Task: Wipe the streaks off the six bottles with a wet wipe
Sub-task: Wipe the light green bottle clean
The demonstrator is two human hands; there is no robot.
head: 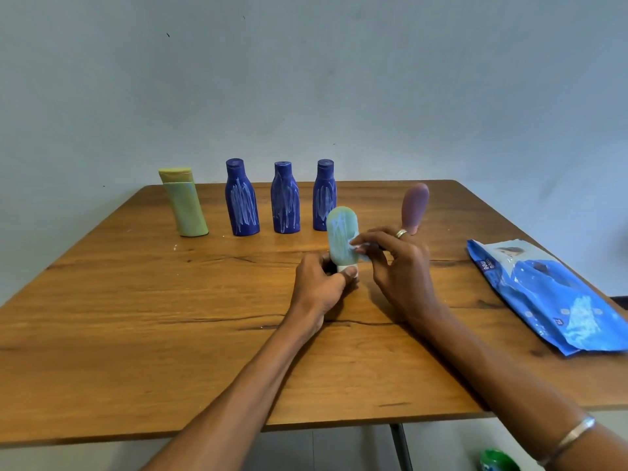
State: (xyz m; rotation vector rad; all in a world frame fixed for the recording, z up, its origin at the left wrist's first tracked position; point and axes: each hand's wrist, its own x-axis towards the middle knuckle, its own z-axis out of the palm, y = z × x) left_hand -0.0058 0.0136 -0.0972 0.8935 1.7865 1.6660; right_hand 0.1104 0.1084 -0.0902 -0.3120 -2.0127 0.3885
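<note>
My left hand (319,283) grips the white cap end of a light green tube bottle (341,237) held upright over the table, white streaks on its upper face. My right hand (396,263) pinches a small white wet wipe (360,248) against the tube's right side. Behind stand three dark blue bottles (242,198) (285,198) (324,197) with white streaks, a yellow-green bottle (185,203) at the left, and a mauve tube (414,207) at the right.
A blue wet wipe pack (550,297) lies at the table's right edge. The wooden table (136,317) ends close to a pale wall behind the bottles. A green object (498,462) shows on the floor at bottom right.
</note>
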